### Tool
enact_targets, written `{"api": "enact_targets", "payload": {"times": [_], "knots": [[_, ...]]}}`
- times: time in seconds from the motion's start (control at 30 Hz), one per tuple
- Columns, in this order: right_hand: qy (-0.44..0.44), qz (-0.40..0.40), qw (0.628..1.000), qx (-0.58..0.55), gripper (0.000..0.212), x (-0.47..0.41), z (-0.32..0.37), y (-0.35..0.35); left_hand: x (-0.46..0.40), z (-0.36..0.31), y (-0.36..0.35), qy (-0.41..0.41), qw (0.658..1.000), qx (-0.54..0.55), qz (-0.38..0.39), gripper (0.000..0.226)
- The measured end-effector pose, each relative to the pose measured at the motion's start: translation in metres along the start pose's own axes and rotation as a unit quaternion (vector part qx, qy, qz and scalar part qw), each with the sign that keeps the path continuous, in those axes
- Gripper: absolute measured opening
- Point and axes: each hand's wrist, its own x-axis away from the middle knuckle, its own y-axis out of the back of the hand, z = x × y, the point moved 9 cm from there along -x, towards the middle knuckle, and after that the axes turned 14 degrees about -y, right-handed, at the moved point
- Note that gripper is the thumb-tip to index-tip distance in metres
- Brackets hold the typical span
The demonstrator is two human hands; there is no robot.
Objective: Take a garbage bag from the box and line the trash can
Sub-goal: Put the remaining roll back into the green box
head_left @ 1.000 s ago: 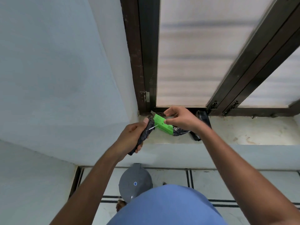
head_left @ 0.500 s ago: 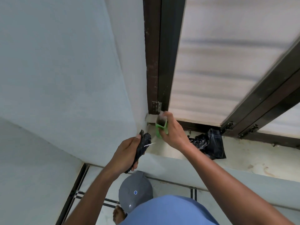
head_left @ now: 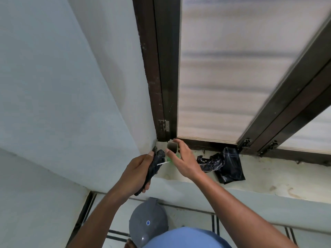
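Observation:
My left hand (head_left: 138, 173) is closed around a rolled black garbage bag (head_left: 155, 163) with a thin white tie sticking out of it. My right hand (head_left: 180, 159) holds the small green box (head_left: 172, 147) upright in the corner of the window sill, its open grey end facing me. The grey trash can (head_left: 147, 223) with its domed lid stands on the floor below, just in front of my blue shirt.
Loose black garbage bags (head_left: 226, 165) lie crumpled on the stained sill (head_left: 268, 176) to the right of my right hand. A dark wooden window frame (head_left: 161, 68) rises behind the box. A pale wall closes the left side.
My right hand has carried the green box left into the sill corner and stood it upright. My left hand still holds the rolled bag. The view has shifted left.

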Motion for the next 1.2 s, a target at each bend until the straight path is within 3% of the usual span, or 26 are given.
{"api": "enact_targets", "payload": {"times": [0.13, 0.27, 0.37, 0.47, 0.67, 0.77, 0.97, 1.07, 1.2], "knots": [[-0.010, -0.011, 1.000, 0.021, 0.079, -0.004, -0.002, -0.003, -0.014, -0.027, -0.003, -0.060, 0.997, -0.055, -0.004, 0.050], [-0.002, -0.018, 0.999, 0.032, 0.067, -0.006, -0.006, -0.004, -0.051, -0.042, -0.022, -0.141, 0.967, -0.212, 0.006, 0.036], [0.006, -0.023, 0.999, 0.034, 0.055, -0.006, -0.005, -0.003, -0.082, -0.033, -0.040, -0.167, 0.894, -0.415, 0.016, 0.034], [0.003, -0.028, 0.998, 0.049, 0.065, -0.007, -0.005, -0.001, -0.102, -0.026, -0.057, -0.160, 0.794, -0.583, 0.059, 0.031], [0.012, -0.012, 0.999, 0.042, 0.055, -0.010, -0.006, 0.001, -0.121, -0.036, -0.082, -0.218, 0.690, -0.674, 0.144, 0.032], [0.010, -0.013, 0.999, 0.038, 0.040, -0.012, -0.006, 0.003, -0.127, -0.053, -0.086, -0.253, 0.706, -0.641, 0.165, 0.029], [0.002, -0.030, 1.000, -0.003, 0.058, -0.015, -0.010, 0.011, -0.140, -0.076, -0.062, -0.205, 0.757, -0.612, 0.103, 0.027], [-0.012, -0.051, 0.998, -0.026, 0.056, -0.016, -0.015, 0.016, -0.138, -0.067, -0.049, -0.118, 0.800, -0.582, 0.085, 0.024], [-0.042, -0.091, 0.993, -0.059, 0.064, -0.018, -0.023, 0.024, -0.116, -0.010, -0.053, 0.064, 0.867, -0.458, 0.183, 0.014]]}}
